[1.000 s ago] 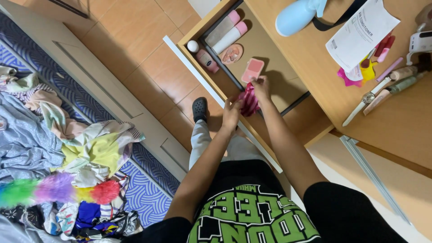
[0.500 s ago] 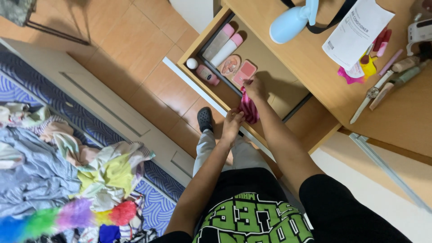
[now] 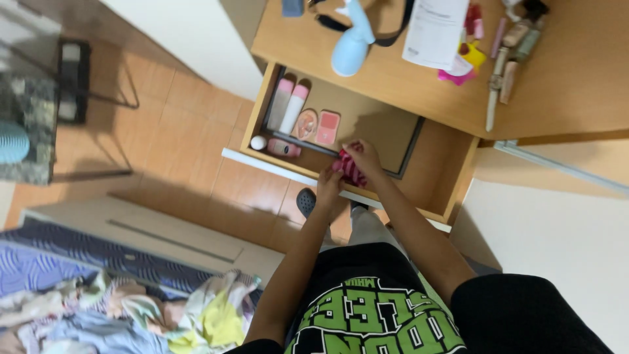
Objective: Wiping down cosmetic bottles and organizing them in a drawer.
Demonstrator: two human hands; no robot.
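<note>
Warm orange-tiled floor (image 3: pixel 190 124), seen from above, with a light wooden desk (image 3: pixel 393 85) and its open drawer (image 3: pixel 419 190). Both hands over the drawer's front edge: left hand (image 3: pixel 329 185) and right hand (image 3: pixel 364 157) closed on a small pink striped cloth (image 3: pixel 348 168), pinched between them and held just above the drawer interior.

Best handled, by judgement, with the cloth kept bunched tight and low between both hands, well apart from the items at the drawer's far end.

Inside the drawer: two pink-capped tubes (image 3: pixel 288 105) side by side, two pink compacts (image 3: pixel 316 126), a small pink bottle (image 3: pixel 283 148), a white ball-shaped item (image 3: pixel 259 142). Near half of the drawer mostly bare.

On the desk above: pale blue device (image 3: pixel 350 46), paper sheet (image 3: pixel 434 29), assorted cosmetics (image 3: pixel 508 59).
</note>
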